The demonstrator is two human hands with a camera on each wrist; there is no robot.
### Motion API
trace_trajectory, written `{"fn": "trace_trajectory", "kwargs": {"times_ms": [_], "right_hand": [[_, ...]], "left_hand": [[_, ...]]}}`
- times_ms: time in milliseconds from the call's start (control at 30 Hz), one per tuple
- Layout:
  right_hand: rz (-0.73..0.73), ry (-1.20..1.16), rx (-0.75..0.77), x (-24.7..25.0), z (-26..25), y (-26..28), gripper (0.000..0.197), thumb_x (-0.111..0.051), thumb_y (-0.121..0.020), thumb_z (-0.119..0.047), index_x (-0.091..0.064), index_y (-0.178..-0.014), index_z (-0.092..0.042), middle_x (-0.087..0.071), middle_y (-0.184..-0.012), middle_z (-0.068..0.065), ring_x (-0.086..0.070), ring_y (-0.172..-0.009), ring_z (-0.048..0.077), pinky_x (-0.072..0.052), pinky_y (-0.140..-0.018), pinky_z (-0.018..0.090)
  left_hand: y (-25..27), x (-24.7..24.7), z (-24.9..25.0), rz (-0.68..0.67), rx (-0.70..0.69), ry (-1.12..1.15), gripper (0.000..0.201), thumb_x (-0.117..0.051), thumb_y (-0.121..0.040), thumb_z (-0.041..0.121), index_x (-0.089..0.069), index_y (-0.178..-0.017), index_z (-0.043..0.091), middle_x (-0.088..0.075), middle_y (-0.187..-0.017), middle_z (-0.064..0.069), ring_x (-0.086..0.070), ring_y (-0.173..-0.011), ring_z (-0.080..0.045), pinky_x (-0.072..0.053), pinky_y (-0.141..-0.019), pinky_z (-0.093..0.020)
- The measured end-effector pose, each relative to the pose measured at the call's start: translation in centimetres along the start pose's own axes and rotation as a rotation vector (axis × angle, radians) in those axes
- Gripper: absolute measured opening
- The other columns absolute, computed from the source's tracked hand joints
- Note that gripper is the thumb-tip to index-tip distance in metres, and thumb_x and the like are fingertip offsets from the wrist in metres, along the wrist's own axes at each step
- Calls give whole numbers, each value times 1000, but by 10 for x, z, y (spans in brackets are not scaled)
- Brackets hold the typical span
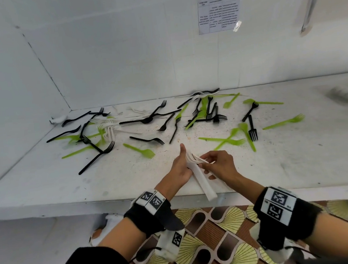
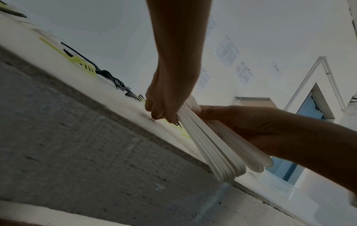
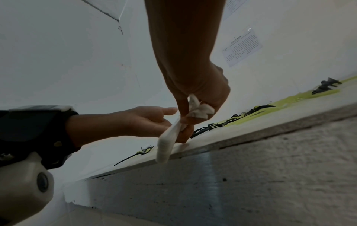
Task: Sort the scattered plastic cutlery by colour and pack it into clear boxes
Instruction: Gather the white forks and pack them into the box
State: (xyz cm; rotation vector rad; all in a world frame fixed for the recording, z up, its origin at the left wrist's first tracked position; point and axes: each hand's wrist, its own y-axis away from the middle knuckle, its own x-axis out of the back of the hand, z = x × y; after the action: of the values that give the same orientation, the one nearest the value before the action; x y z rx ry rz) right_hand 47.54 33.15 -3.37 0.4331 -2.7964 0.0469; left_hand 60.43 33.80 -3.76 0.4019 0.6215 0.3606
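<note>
Gripping white fork bundle point(image 1: 201, 176) in both hands point(image 1: 201, 167), tines away, handles toward table edge point(image 1: 69, 201)

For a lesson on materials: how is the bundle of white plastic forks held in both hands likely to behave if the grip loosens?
The bundle of white forks would probably fan apart: in the left wrist view its handles already splay. The smooth, thin handles look slippery, so single forks may slide out. It seems light, since the left hand and right hand hold it by the fingers alone.

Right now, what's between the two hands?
A stack of white forks. The left hand grips it from one side and the right hand pinches its head end from the other. Head view shows it; the left wrist view confirms.
</note>
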Motion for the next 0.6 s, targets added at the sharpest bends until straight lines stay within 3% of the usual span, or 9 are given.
{"fn": "trace_trajectory", "kwargs": {"times_ms": [100,167,233,300,333,400,500,600], "right_hand": [[34,-26,-18,1,0,-2,14,-72,-78,-3,-68,-92,-4,-61,-63,-1,-59,-45,3,-48,-40,17],[28,-47,-25,1,-1,-2,14,-71,-79,-4,-68,-93,-5,-62,-65,1,-60,-52,9,-49,-41,17],[3,-74,-31,2,-3,-1,14,-72,-80,-9,-69,-94,-7,-64,-68,3,-61,-57,13,-51,-44,18],[-22,-110,-37,1,-4,1,17,-70,-82,-12,-69,-98,-4,-66,-72,6,-61,-59,13,-52,-46,19],[-32,-120,-39,0,-4,2,19,-69,-83,-11,-69,-100,-3,-66,-73,7,-62,-60,13,-53,-47,20],[-42,-118,-49,0,-4,3,18,-68,-83,-9,-69,-99,-2,-65,-72,5,-63,-61,14,-54,-47,22],[-25,-122,-72,0,-4,0,17,-71,-80,-7,-70,-96,-1,-65,-69,4,-64,-59,15,-56,-47,27],[-6,-84,-74,1,-4,-2,16,-72,-79,-7,-70,-95,-1,-62,-68,2,-61,-54,7,-50,-41,18]], "left_hand": [[3,-2,5,-23,51,110,56,-28,-102,34,-26,-141,-6,-35,-142,-29,-40,-130,-39,-37,-98,-43],[5,-1,6,-38,38,115,48,-23,-104,27,-32,-136,-8,-40,-138,-28,-41,-128,-38,-36,-99,-42],[7,0,7,-39,15,79,35,-24,-104,20,-46,-112,-6,-52,-113,-24,-53,-105,-33,-43,-89,-39],[8,0,6,-7,-7,57,29,-28,-103,12,-48,-88,0,-50,-87,-15,-52,-78,-24,-46,-72,-36],[7,1,5,7,-14,50,28,-29,-103,10,-47,-84,2,-48,-83,-13,-50,-74,-21,-45,-68,-35],[7,2,4,7,-29,45,25,-32,-102,11,-47,-84,2,-48,-83,-12,-49,-74,-20,-44,-66,-36],[8,2,1,-30,-44,39,23,-35,-101,13,-49,-86,2,-52,-85,-11,-53,-78,-19,-45,-79,-37],[9,1,0,-56,-70,30,19,-38,-99,7,-47,-84,3,-50,-83,-9,-51,-76,-17,-46,-73,-32]]}}
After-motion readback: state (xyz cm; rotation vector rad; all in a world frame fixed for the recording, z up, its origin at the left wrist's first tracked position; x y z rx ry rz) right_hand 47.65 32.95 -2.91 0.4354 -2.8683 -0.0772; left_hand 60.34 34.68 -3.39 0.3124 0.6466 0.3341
